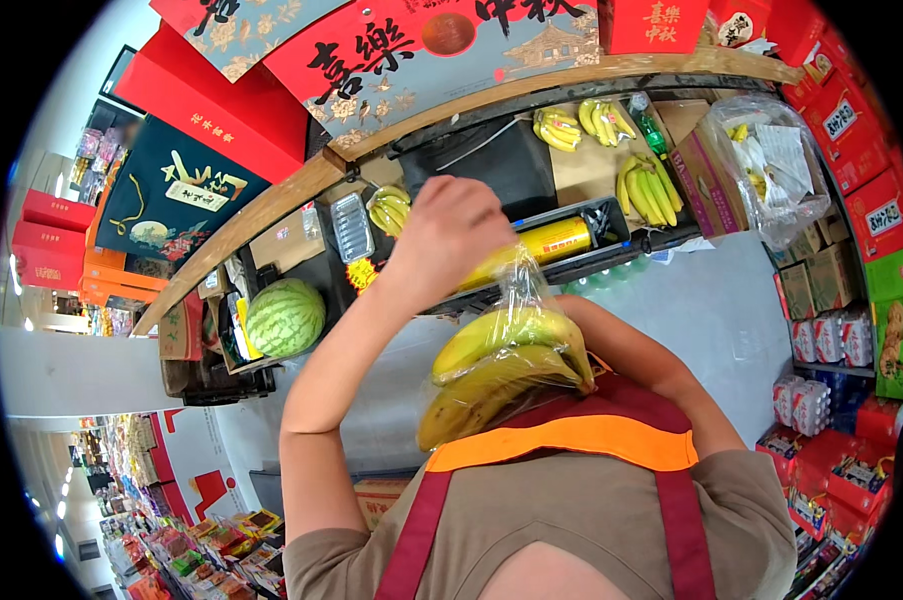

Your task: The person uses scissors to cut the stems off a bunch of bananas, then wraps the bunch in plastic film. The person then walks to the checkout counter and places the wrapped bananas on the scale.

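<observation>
My left hand (459, 232), slightly blurred, is raised with its fingers curled at the gathered top of clear plastic film (526, 289). Inside the film, a bunch of yellow-green bananas (511, 360) with brown specks lies close before my apron (564, 439). My right forearm passes behind the bananas, which hide my right hand. Just beyond the bunch, a yellow cylindrical roll (560, 240) lies in a dark tray on the counter, partly covered by my left hand.
The counter holds a watermelon (286, 318), a clear plastic tray (352, 226), banana bunches (648, 189), a green bottle (650, 133) and a plastic-lined box (770, 165). A wooden ledge (436, 124) with red gift boxes borders the far side. Stacked goods stand at the right.
</observation>
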Demonstrator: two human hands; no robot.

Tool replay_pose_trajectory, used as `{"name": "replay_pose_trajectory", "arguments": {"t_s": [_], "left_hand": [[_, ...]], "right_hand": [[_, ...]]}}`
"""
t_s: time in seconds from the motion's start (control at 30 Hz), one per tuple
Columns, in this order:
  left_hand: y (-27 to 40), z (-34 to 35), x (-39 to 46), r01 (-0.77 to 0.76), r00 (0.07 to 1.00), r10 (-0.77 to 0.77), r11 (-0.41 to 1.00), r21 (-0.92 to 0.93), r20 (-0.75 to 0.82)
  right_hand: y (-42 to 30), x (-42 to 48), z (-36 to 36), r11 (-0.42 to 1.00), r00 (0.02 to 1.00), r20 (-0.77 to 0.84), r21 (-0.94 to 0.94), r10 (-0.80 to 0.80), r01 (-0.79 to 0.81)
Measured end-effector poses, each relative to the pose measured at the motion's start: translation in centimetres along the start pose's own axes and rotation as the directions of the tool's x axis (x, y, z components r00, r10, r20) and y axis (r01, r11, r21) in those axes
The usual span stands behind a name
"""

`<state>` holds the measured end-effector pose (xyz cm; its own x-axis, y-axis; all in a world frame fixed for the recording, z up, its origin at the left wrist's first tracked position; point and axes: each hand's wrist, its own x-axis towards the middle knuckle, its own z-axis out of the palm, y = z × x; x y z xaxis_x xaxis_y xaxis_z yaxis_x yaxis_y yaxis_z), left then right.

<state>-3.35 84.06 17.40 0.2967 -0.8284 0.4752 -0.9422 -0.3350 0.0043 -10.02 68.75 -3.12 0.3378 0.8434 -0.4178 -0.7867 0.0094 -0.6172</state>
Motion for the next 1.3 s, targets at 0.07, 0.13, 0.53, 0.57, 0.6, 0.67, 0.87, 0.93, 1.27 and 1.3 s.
{"name": "replay_pose_trajectory", "arguments": {"t_s": [0.07,0.13,0.53,0.57,0.6,0.67,0.87,0.93,1.27,1.3], "left_hand": [[-1.9,-0.1,-0.2,0.308,0.945,-0.317,0.945,-0.111,-0.079],[-2.2,-1.7,-0.2,0.685,0.721,-0.691,0.696,-0.215,0.063],[5.0,3.5,-4.1,0.666,0.61,-0.523,-0.068,-0.742,0.595],[5.4,2.9,-3.4,0.676,0.606,-0.534,-0.047,-0.736,0.59],[6.3,1.7,-2.3,0.688,0.596,-0.547,-0.027,-0.725,0.587],[8.0,-0.2,-0.1,0.766,0.585,-0.603,0.191,-0.614,0.542],[7.8,-1.7,-0.6,0.482,0.871,-0.47,0.874,-0.06,0.146],[7.6,-3.6,-0.8,0.411,0.899,-0.405,0.912,0.001,0.169],[4.3,-6.5,0.7,0.148,0.935,-0.202,0.969,0.198,0.29],[3.6,-6.0,1.6,0.107,0.941,-0.166,0.973,0.207,0.294]], "right_hand": [[0.0,-0.3,0.1,1.0,1.0,0.0,0.008,-0.004,0.004],[0.2,-0.6,0.0,1.0,1.0,-0.003,0.022,-0.016,0.017],[0.7,-1.0,-0.1,0.998,1.0,-0.02,0.064,-0.012,0.013],[0.6,-1.1,-0.3,0.998,1.0,-0.028,0.065,-0.009,0.011],[0.6,-1.1,-0.2,0.997,1.0,-0.029,0.07,-0.01,0.012],[0.6,-1.2,-0.3,0.996,0.999,-0.039,0.084,-0.006,0.009],[0.0,-2.1,0.3,0.995,0.999,-0.044,0.093,-0.017,0.021],[-0.4,-2.4,0.8,0.998,0.999,-0.013,0.046,-0.045,0.045],[-7.0,-5.0,8.0,0.888,0.829,0.52,-0.257,-0.204,0.38],[-5.5,-3.9,6.4,0.891,0.829,0.517,-0.246,-0.213,0.383]]}}
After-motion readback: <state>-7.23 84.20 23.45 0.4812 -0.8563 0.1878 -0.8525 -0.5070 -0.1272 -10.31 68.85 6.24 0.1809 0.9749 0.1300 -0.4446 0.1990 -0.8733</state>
